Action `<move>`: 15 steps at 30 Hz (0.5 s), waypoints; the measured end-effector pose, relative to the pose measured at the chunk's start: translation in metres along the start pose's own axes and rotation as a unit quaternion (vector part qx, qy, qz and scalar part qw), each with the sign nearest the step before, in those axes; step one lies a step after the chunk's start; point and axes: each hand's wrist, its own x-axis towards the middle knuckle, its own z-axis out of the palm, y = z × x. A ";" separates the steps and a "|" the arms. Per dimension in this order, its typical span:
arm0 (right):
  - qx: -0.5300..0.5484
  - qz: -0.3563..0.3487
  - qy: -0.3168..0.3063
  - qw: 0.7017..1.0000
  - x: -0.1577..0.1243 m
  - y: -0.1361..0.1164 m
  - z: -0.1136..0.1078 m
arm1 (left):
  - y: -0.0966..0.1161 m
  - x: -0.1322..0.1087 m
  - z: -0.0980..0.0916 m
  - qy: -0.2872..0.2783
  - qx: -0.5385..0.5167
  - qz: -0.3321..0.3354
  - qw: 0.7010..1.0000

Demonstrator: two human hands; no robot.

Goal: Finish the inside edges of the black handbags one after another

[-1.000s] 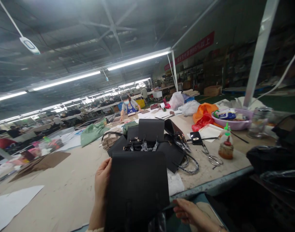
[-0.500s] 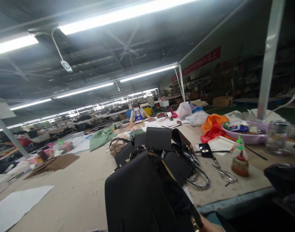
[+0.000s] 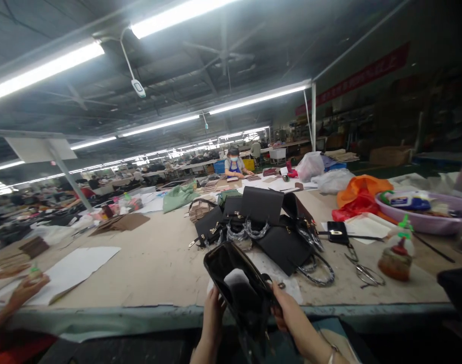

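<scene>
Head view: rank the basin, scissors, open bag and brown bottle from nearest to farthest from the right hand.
1. Open bag: in the right hand.
2. Scissors: to its right.
3. Brown bottle: right of the scissors.
4. Basin: far right, behind the bottle.

Left hand, right hand, both curled

The black bag blurs into shadow at its near end

View: camera on my own head | Facing: forward and down, across the worktable | Near: my left hand, my right hand, at bottom | Far: co-worker beyond, fluorescent tubes above
</scene>
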 end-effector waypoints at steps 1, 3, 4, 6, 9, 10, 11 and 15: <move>0.031 0.014 0.003 0.999 0.002 0.003 0.005 | 0.001 -0.010 -0.001 -0.021 -0.013 0.008 1.000; 0.089 0.016 0.006 0.996 0.004 0.007 0.013 | 0.008 -0.027 0.000 -0.070 -0.028 0.019 0.997; 0.113 0.010 0.006 0.994 0.006 0.009 0.016 | 0.012 -0.034 0.002 -0.088 -0.029 0.029 0.995; 0.156 0.001 0.009 0.988 0.008 0.011 0.018 | 0.021 -0.048 0.007 -0.113 0.008 0.062 0.992; 0.199 0.001 0.017 0.980 0.011 0.012 0.020 | 0.034 -0.065 0.017 -0.110 0.165 0.109 0.974; 0.206 0.002 0.017 0.978 0.010 0.012 0.020 | 0.036 -0.069 0.020 -0.098 0.218 0.122 0.963; 0.211 0.002 0.018 0.977 0.010 0.011 0.020 | 0.038 -0.071 0.023 -0.085 0.260 0.134 0.952; 0.229 0.012 0.015 0.973 0.003 0.009 0.022 | 0.040 -0.066 0.017 -0.070 0.336 0.164 0.925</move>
